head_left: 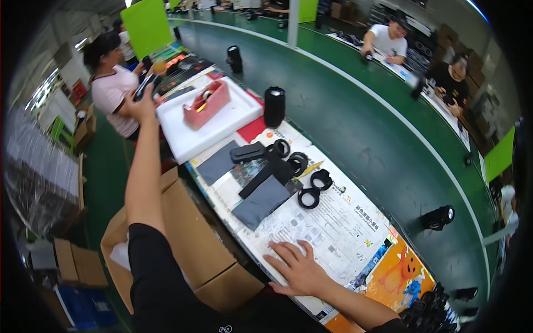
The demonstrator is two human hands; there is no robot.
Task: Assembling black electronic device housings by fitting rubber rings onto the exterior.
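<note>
My left hand (145, 104) is stretched far forward past a white foam tray (176, 145), its fingers closed round a black, roughly cylindrical object (147, 84). Its details are blurred. My right hand (298, 271) lies with fingers spread on the paper-covered worktable (338, 238), holding nothing. Ahead of it are grey cloths (260, 203), several black plastic rings (309, 197) and a small black oblong case (247, 152). On the tray sits a pink tape dispenser (208, 105).
A green conveyor (355, 127) runs along the table's far side, bearing black cylinders (275, 107). An open cardboard box (194, 244) stands below the near edge. One person (114, 83) is beside my left hand; others sit across. Black parts (427, 311) are piled at lower right.
</note>
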